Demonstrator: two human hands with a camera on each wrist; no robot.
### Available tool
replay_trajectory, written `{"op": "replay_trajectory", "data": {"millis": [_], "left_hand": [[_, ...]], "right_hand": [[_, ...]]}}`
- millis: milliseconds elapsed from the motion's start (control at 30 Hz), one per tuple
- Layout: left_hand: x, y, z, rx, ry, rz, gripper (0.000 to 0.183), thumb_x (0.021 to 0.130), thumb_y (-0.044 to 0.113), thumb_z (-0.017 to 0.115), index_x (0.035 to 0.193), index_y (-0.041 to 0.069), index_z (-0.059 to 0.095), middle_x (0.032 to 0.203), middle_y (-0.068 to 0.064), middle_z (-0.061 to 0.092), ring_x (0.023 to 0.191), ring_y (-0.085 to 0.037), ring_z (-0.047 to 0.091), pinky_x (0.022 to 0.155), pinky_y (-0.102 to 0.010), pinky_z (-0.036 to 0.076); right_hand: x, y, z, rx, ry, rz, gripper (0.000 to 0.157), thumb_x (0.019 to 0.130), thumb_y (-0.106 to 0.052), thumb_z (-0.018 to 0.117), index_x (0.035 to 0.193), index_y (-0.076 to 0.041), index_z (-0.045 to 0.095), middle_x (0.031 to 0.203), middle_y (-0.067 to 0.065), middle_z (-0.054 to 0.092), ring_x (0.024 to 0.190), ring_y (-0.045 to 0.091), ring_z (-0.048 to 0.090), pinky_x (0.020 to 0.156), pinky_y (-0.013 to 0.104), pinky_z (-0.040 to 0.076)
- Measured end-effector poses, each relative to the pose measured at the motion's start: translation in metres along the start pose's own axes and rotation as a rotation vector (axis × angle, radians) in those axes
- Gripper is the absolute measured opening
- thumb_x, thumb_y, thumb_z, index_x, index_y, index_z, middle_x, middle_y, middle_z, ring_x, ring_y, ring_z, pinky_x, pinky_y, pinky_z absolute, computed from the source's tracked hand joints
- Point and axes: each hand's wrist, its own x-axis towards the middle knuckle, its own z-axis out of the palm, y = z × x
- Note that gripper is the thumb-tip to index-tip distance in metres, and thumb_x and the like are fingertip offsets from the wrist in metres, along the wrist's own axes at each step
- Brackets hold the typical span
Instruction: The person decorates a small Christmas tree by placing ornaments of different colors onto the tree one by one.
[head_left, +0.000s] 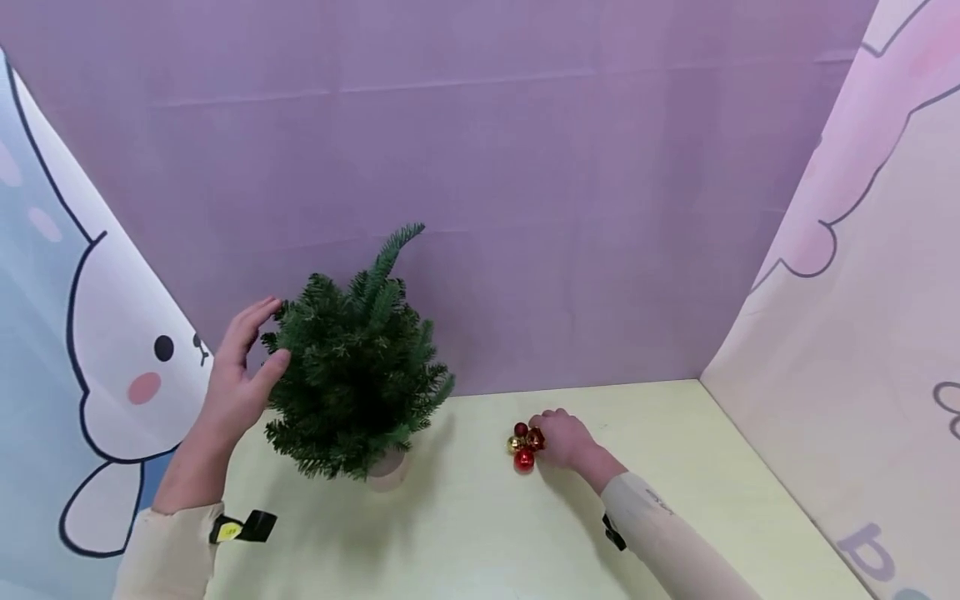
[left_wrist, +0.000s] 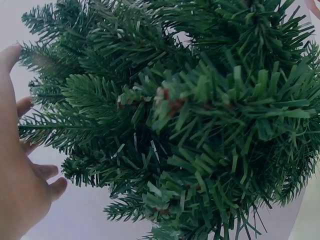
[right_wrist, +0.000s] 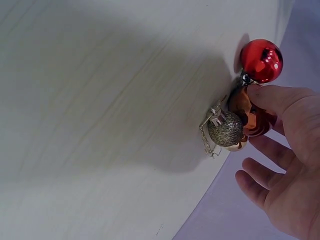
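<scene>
A small artificial Christmas tree (head_left: 352,367) stands on the left part of the table in a pale pot (head_left: 387,473). My left hand (head_left: 243,367) is at the tree's left side, fingers spread and loosely bent, with fingertips right at the outer branches (left_wrist: 90,95). On the table to the right of the tree lies a small cluster of Christmas baubles. With thumb and index finger my right hand (right_wrist: 295,150) pinches a shiny copper bauble (right_wrist: 248,112); its other fingers are bent and hold nothing. Against it lie a shiny red bauble (right_wrist: 261,60) and a glittery gold bauble (right_wrist: 226,129) with a cord loop.
The pale table (head_left: 465,533) ends at a purple cloth backdrop (head_left: 525,250). Printed cartoon panels rise at the left (head_left: 112,358) and the right (head_left: 847,400). Dark straps show at both sleeves.
</scene>
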Motion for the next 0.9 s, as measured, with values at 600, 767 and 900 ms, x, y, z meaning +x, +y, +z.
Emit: {"op": "replay_trajectory", "data": {"millis": [600, 767, 900], "left_hand": [[-0.004, -0.011, 0.0, -0.028, -0.106, -0.097, 0.059, 0.098, 0.012, 0.054, 0.153, 0.02, 0.034, 0.156, -0.006, 0.026, 0.143, -0.023, 0.021, 0.108, -0.056, 0.024], [-0.004, -0.009, 0.001, -0.031, -0.107, -0.108, 0.061, 0.097, 0.01, 0.056, 0.153, 0.018, 0.033, 0.157, -0.007, 0.026, 0.144, -0.024, 0.018, 0.102, -0.069, 0.02], [-0.006, -0.008, 0.001, -0.028, -0.104, -0.119, 0.063, 0.097, 0.008, 0.057, 0.153, 0.019, 0.032, 0.157, -0.004, 0.024, 0.145, -0.024, 0.016, 0.104, -0.068, 0.018]], "right_hand": [[-0.004, -0.003, -0.008, -0.07, 0.055, 0.05, 0.045, 0.069, -0.031, 0.085, 0.106, -0.014, 0.065, 0.092, 0.0, 0.061, 0.088, 0.024, 0.056, 0.081, 0.045, 0.046], [-0.013, -0.005, -0.014, -0.027, 0.096, 0.084, 0.055, 0.071, -0.03, 0.082, 0.118, -0.009, 0.063, 0.104, 0.006, 0.064, 0.096, 0.028, 0.058, 0.085, 0.048, 0.047], [-0.024, -0.011, -0.022, 0.025, 0.171, 0.089, 0.056, 0.073, -0.03, 0.079, 0.12, -0.004, 0.063, 0.109, 0.01, 0.064, 0.1, 0.031, 0.058, 0.085, 0.051, 0.047]]}}
